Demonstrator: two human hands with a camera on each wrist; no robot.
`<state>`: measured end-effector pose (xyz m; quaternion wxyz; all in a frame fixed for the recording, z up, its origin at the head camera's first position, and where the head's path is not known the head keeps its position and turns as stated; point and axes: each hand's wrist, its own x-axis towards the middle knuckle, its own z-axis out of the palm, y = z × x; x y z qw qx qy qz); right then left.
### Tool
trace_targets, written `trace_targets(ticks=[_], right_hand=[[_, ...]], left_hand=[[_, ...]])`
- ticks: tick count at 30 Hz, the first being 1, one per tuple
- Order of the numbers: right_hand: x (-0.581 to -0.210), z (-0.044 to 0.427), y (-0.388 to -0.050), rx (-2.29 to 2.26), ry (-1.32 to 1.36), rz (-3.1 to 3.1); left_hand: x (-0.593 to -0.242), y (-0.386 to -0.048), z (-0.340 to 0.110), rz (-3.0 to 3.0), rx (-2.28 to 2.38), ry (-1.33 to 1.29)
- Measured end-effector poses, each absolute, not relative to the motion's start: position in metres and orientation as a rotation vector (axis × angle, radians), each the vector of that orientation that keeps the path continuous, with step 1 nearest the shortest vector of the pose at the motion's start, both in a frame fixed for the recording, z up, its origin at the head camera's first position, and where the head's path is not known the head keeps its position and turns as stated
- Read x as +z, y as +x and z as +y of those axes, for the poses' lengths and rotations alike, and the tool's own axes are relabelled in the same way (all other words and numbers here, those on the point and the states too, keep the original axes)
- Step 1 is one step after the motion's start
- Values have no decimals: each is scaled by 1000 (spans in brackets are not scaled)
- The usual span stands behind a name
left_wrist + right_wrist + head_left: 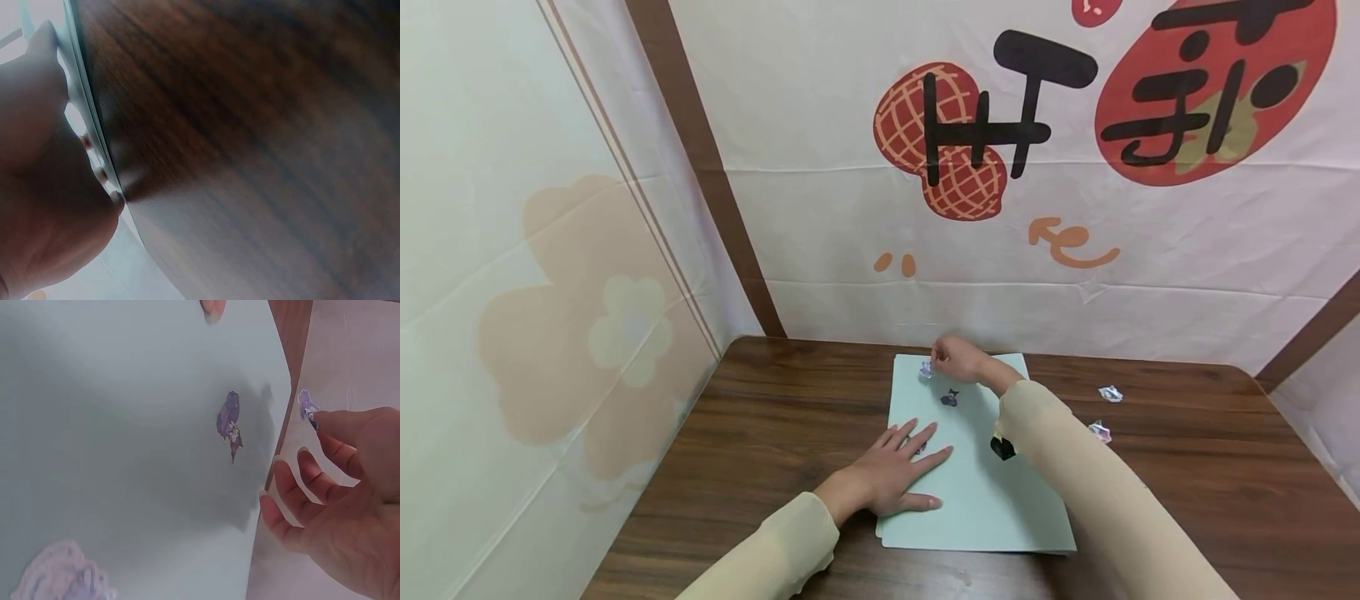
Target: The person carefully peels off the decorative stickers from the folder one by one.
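A pale green sheet of paper (977,508), seemingly layered, lies on the wooden table. My left hand (895,473) rests on its left side with fingers spread, partly covering a small sticker (921,448). Near the far edge, my right hand (958,360) pinches a small lilac sticker (306,406) between thumb and finger, the other fingers loosely curled. A dark purple character sticker (230,425) lies on the paper close to the right hand. One more sticker (62,575), pale pink and lilac, shows at the lower left of the right wrist view.
Two shiny stickers or scraps, one farther back (1110,393) and one nearer (1100,432), lie on the table (1187,450) right of the paper. A printed cloth (820,208) hangs behind the table, and another (572,333) along its left side.
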<state>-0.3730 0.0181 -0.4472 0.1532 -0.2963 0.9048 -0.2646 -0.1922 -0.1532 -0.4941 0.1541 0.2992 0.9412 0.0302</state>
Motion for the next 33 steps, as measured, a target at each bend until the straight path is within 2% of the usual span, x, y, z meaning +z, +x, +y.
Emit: trace_targets(ticks=[13, 33], right_hand=[[-435, 39, -361, -725, -1024, 2596], [-404, 87, -314, -726, -1196, 2611]], left_hand=[[-495, -193, -153, 2700, 103, 873], [-491, -196, -152, 2685, 122, 877]])
